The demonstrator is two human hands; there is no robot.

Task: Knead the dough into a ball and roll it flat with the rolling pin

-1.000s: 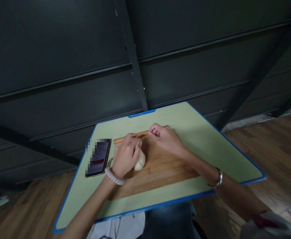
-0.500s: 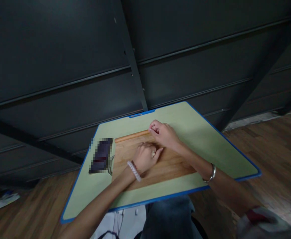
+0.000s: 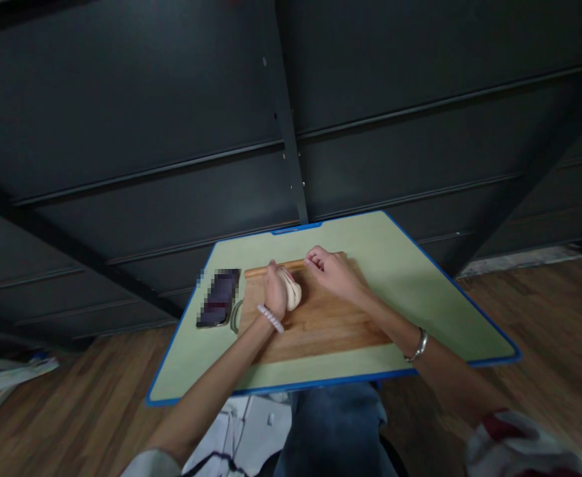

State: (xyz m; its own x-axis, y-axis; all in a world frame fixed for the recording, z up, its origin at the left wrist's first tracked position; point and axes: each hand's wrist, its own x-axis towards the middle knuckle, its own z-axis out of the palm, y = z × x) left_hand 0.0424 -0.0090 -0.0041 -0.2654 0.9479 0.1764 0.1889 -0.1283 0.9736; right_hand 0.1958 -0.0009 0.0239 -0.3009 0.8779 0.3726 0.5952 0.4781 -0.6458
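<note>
A pale lump of dough [image 3: 292, 291] stands on the wooden board [image 3: 331, 328], folded, with a seam or crease on its side. My left hand [image 3: 274, 289] is curled around its left side, the fingers pointing away from me. Just right of the dough, my right hand [image 3: 328, 270] has its fingers bent in and the thumb against them; whatever may be between them is hidden. Along the board's far edge lies a wooden rolling pin [image 3: 257, 271], partly covered by both hands. I cannot tell whether my right fingers touch it.
The board lies on a light green folding table [image 3: 415, 291] with a blue rim. Left of the board is a dark phone [image 3: 220, 298], partly pixelated, beside a curved metal handle [image 3: 236, 317]. A dark panelled wall [image 3: 196, 199] stands behind the table.
My left hand has turned onto its edge and now cups the dough, which was hidden under its palm before. My right hand stays near the rolling pin, fingers still bent. The view has shifted slightly.
</note>
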